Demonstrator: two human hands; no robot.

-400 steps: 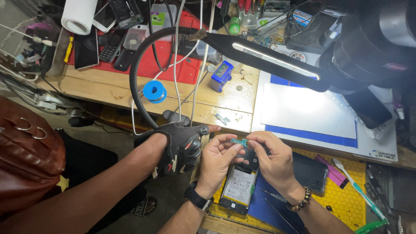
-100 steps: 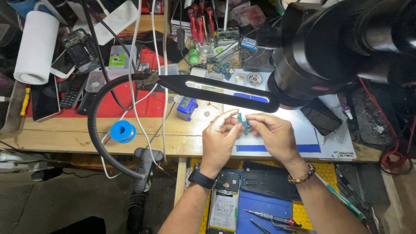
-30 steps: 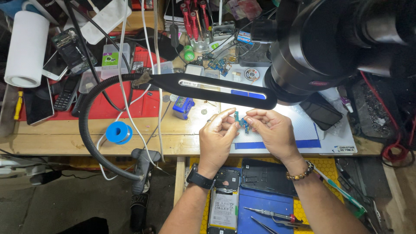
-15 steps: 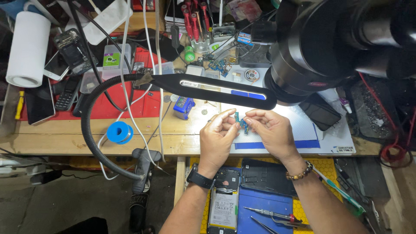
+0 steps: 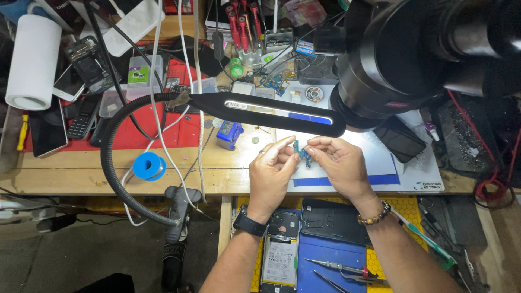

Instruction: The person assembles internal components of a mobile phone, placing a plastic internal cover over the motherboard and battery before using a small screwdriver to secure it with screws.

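Note:
Both of my hands meet above the front edge of the wooden bench (image 5: 81, 173). My left hand (image 5: 275, 168) and my right hand (image 5: 339, 163) pinch between their fingertips a small blue-green circuit board (image 5: 302, 153). A black watch sits on my left wrist and a bead bracelet on my right. Below my arms lies an opened phone (image 5: 281, 255) with its dark back cover (image 5: 334, 221) beside it on a blue mat.
A black gooseneck lamp (image 5: 271, 111) arches over the bench just beyond my hands. A large black microscope head (image 5: 412, 54) hangs at upper right. A blue solder spool (image 5: 147, 165), white paper roll (image 5: 32, 62), several phones, screwdrivers (image 5: 239, 21) and cables crowd the bench.
Both hands stay together on the small board, barely shifting over the last second. Earlier they were lower, over the opened phone, and another person's gloved hand was close by.

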